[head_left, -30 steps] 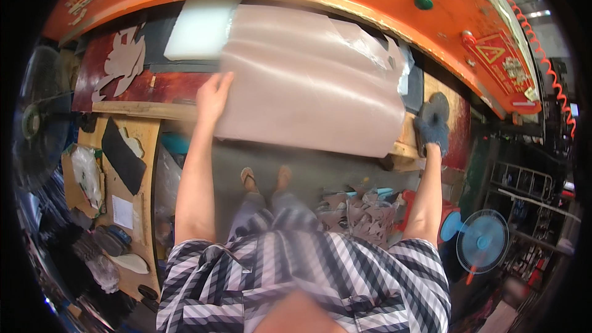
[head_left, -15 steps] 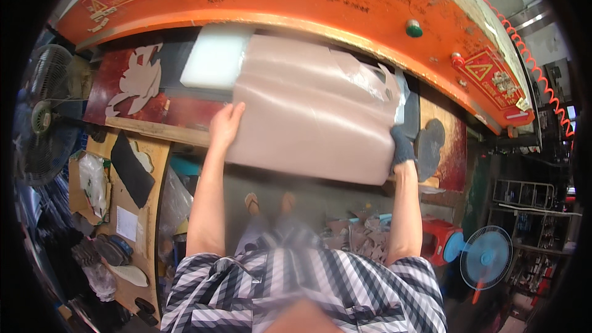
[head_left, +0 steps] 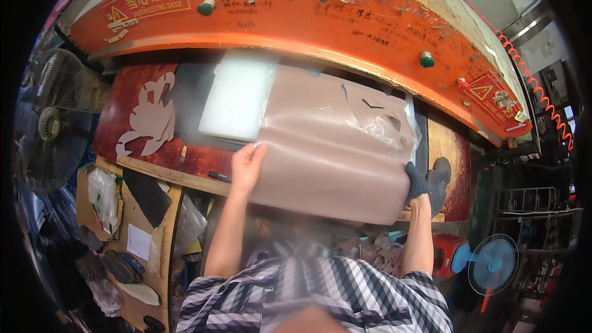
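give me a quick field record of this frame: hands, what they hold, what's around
left hand: bare left hand grips the left edge of the large pinkish-brown flexible sheet
right hand: right hand in a dark glove grips the sheet's right edge
sheet: spread over the bench, cut-out holes near its upper right
beside sheet: white rectangular block, partly under the sheet's left side
behind: orange curved machine beam with green knobs
left: dark floor fan
lower right: blue fan
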`<state>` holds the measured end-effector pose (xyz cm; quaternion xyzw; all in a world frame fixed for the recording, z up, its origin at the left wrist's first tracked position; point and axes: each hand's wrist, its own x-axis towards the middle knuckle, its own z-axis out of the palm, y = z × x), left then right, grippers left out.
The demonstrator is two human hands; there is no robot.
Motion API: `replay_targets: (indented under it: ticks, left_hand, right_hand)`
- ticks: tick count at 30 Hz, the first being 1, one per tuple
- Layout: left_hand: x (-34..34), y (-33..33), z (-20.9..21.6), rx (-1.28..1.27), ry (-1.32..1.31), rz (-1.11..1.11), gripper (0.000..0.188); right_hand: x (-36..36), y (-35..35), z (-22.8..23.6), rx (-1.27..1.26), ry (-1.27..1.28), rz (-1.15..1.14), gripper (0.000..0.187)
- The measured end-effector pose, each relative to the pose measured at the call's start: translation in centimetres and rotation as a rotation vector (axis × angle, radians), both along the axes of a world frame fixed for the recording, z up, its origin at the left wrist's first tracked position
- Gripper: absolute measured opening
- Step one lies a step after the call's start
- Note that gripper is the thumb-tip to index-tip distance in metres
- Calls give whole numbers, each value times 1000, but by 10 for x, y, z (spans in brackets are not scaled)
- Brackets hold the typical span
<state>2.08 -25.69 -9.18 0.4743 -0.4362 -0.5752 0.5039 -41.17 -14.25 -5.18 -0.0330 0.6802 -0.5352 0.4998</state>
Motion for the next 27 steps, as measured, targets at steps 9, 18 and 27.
replay_targets:
  ticks: [9, 18, 27]
  left_hand:
    - [-2, -59, 89, -118, -159, 108, 37]
    - [18, -120, 65, -34, -1111, 16, 53]
    - [66, -28, 65, -38, -400, 145, 45]
  right_hand:
    - [14, -53, 30, -33, 158, 62, 48]
    - [-6, -140, -7, 185, 646, 516, 55]
    - [-14, -126, 8, 206, 1024, 549, 54]
